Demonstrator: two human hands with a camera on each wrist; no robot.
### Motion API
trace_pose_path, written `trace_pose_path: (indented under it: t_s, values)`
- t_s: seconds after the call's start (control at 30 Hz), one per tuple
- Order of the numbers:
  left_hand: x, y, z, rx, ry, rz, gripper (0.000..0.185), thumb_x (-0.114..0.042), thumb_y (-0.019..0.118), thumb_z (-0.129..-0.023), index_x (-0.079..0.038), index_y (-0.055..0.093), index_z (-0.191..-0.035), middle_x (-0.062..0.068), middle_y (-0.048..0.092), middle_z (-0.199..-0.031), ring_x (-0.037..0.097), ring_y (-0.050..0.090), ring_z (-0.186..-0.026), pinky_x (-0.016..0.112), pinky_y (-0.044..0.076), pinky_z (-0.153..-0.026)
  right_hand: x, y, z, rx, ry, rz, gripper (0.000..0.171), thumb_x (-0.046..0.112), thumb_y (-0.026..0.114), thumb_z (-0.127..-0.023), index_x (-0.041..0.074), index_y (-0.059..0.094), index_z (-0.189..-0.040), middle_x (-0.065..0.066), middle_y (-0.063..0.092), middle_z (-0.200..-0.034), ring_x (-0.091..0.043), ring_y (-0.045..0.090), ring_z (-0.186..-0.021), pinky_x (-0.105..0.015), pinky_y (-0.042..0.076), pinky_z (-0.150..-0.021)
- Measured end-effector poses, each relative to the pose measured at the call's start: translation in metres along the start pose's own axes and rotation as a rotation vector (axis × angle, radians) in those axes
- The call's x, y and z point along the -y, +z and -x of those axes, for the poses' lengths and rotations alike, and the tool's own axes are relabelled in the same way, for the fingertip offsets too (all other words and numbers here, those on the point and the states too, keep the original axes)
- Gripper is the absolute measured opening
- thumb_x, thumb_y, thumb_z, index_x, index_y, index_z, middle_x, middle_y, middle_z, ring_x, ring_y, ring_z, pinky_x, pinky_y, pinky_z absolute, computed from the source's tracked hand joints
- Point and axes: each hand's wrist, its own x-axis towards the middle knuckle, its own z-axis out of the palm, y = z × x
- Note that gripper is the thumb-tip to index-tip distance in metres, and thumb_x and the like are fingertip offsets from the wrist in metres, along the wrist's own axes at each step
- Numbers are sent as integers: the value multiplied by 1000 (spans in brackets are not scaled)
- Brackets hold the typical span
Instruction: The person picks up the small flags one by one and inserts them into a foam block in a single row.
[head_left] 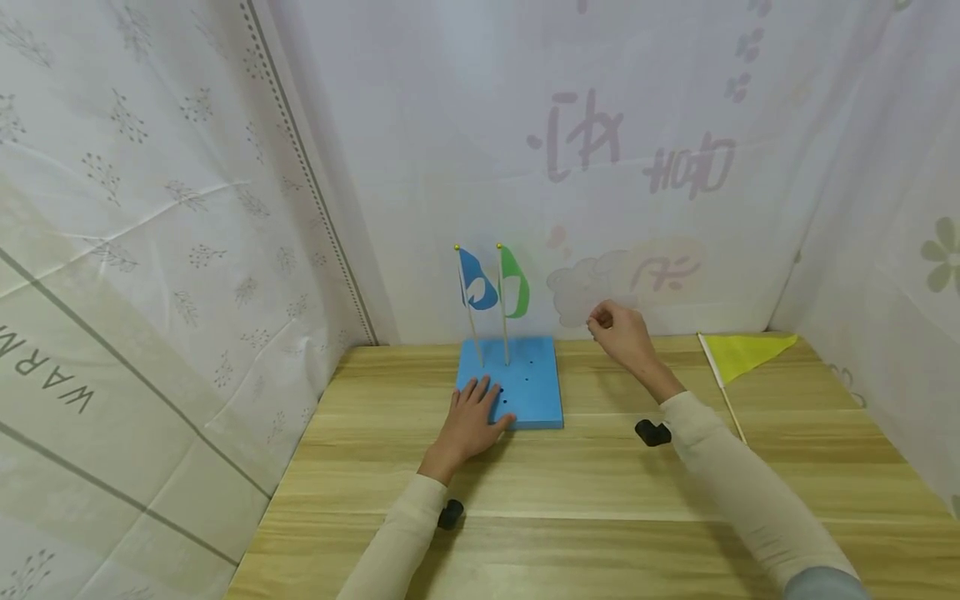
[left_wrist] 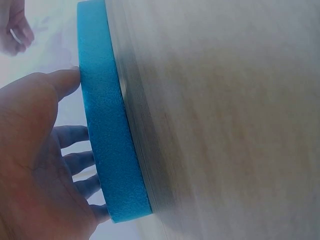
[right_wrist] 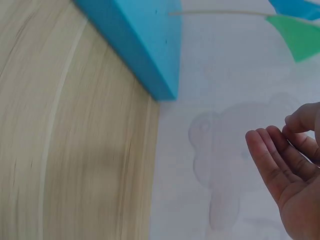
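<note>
Left hand on a blue foam block with two flags standing in it.
The wooden counter (head_left: 600, 500) carries the blue foam block (head_left: 525, 379) near its back edge; a blue flag (head_left: 476, 283) and a green flag (head_left: 514, 283) stand upright in its holes. A yellow flag (head_left: 742, 352) lies well apart on the right. The left hand (head_left: 472, 421) rests flat on the block's near corner, grip wide. The right hand (head_left: 618, 329) hovers beside the block, fingers loosely curled, holding nothing.

The right hand (right_wrist: 292, 165) is cut off at the right wrist view's edge.
</note>
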Motion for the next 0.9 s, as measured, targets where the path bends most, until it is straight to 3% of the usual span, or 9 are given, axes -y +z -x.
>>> trace_pose_path:
  t_s: [0.37,0.6,0.9]
  values:
    - [0,0,1,0,7,23,71,-48,61,-107,-7,45,-163,20,32,-173,46,24,-163,71,18,-129,-34,-55,20,-21,72,63,19,21,63,-109,4,71,-111,-17,76,-97,-21,74,-76,-24,55,-60]
    - [2,2,1,-5,7,20,71,-49,62,-107,-7,46,-162,20,33,-173,45,25,-162,70,19,-129,-49,-89,41,22,121,97,28,26,60,-110,2,73,-117,-22,78,-106,-38,78,-88,-23,58,-63]
    - [1,2,1,-11,11,22,70,-48,62,-107,-7,46,-161,20,34,-173,45,26,-162,71,20,-129,-86,-124,63,43,175,142,34,26,58,-111,-3,72,-120,-24,78,-101,-23,76,-74,-24,58,-58]
